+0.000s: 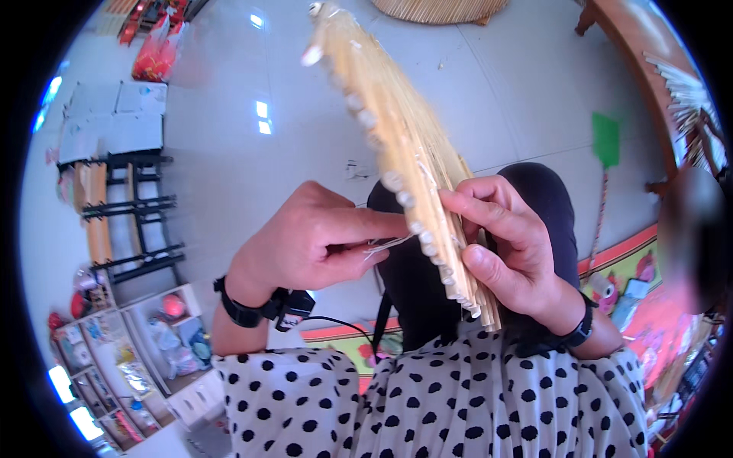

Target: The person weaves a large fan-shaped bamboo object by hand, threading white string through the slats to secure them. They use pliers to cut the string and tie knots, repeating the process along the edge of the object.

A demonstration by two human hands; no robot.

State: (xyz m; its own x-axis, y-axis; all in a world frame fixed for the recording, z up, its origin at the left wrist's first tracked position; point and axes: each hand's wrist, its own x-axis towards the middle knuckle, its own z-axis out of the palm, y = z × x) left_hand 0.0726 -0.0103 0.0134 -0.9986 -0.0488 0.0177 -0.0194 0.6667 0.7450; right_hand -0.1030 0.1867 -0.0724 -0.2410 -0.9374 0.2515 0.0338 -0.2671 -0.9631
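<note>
A flat mat of pale yellow plant stalks (405, 130) stands tilted in front of me, seen almost edge-on. Cut stalk ends line its near left edge, and bits of white thread show along it. My right hand (508, 240) grips the mat's right side near its lower end, thumb and fingers on the stalks. At the left edge, my left hand (313, 237) is closed in a pinch on loose white thread (388, 246), its forefinger reaching to the cut ends. Any needle in the pinch cannot be made out. The mat's lower end comes down over my lap.
Another round stalk mat (443, 8) lies on the tiled floor at the far side. A green fly swatter (605, 137) and a wooden table (637, 53) are on the right. Black folded frames (134, 206) and a white shelf unit (126, 351) stand on the left.
</note>
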